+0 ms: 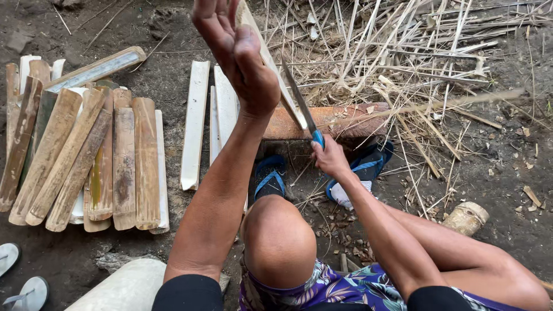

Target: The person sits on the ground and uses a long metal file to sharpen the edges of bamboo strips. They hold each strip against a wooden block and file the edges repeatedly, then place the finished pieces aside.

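My left hand (pixel 239 55) is raised high and steadies the top of a pale split bamboo slat (pixel 271 63) that stands tilted on a reddish log (pixel 340 121). My right hand (pixel 329 158) grips the blue handle of a long knife (pixel 299 103). Its blade lies against the right edge of the slat, near the bottom. My knees and feet in blue sandals (pixel 269 175) sit just behind the log.
A stack of split bamboo slats (pixel 86 155) lies on the left. Pale slats (pixel 196 121) lean nearby. Dry bamboo slivers (pixel 403 52) cover the dirt at the upper right. A short bamboo stub (pixel 468 217) lies at the right, and white sandals (pixel 23 288) at the bottom left.
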